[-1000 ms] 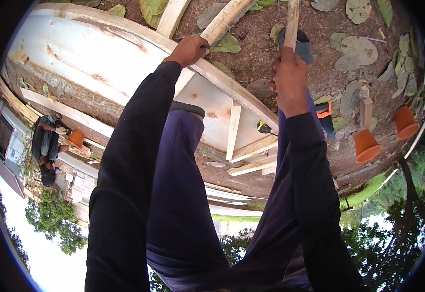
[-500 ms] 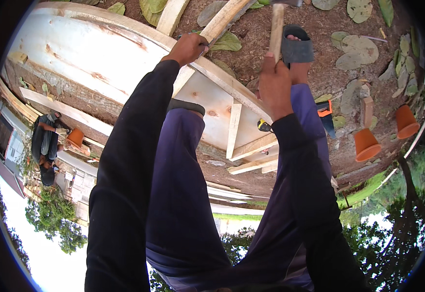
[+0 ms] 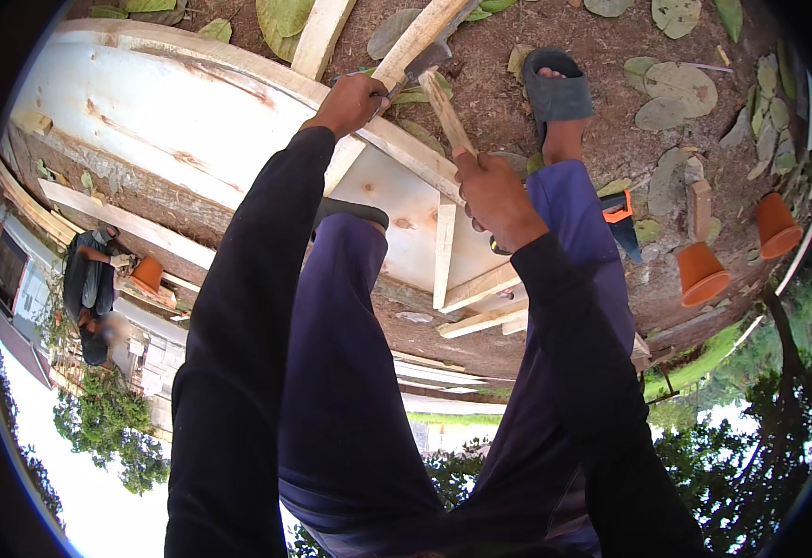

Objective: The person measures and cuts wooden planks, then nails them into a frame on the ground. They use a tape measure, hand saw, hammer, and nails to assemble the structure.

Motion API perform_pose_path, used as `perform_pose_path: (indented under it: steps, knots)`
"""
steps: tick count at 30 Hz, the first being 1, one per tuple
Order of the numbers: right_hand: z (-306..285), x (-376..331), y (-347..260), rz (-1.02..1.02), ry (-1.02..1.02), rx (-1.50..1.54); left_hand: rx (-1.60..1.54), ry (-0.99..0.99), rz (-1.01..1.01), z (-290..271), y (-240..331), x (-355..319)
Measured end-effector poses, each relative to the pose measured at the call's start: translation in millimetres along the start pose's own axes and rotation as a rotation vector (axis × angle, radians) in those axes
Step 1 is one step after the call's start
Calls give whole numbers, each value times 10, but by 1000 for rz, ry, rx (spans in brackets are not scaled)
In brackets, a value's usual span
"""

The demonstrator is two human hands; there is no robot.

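My right hand [image 3: 502, 200] is closed round the wooden handle of a hammer [image 3: 446, 113]. The hammer's dark metal head lies against or just beside a pale wooden strip [image 3: 422, 39] that runs up and away. At the near end of that strip, my left hand [image 3: 346, 107] rests on the edge of a timber frame [image 3: 411, 149]. Its fingers are pinched together, with something small and dark showing at the tips, too small to name. A light plywood panel [image 3: 173, 112] lies within the frame, under and left of my left arm. Another wooden strip [image 3: 324, 37] juts from the frame beyond my left hand.
A handsaw [image 3: 620, 219] with an orange handle lies right of my leg, near a wood block [image 3: 699, 209] and two orange pots [image 3: 702, 276]. A tape measure [image 3: 497, 245] is mostly hidden beneath my right hand. Another person [image 3: 90, 279] crouches at far left beside a pot.
The hammer has swung left and down, its head now by the wooden strip near my left hand. My right hand has shifted left, covering much of the tape measure. My left hand stays at the frame.
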State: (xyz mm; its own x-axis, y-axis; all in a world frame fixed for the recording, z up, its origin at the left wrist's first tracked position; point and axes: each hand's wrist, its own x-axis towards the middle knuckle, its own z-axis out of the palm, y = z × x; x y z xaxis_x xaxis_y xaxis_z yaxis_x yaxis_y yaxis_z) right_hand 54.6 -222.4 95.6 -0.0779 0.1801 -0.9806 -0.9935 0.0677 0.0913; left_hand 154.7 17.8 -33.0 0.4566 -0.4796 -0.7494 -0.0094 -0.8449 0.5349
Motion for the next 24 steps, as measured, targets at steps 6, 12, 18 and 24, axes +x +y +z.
perform_pose_path:
  steps: [6, 12, 18, 24]
  knots:
    - [-349, 35, -452, -511, 466, 307, -49, -15, -26, -31, 31, -41]
    - [17, 97, -122, -278, 139, -215, -38, 209, -111, 48, -85, -289]
    - [-376, -117, -707, -668, 488, 637, -293, 350, -343, -373, 241, -1346]
    - [11, -14, -139, -160, 108, -135, -375, 56, -153, -600, 1465, -2029]
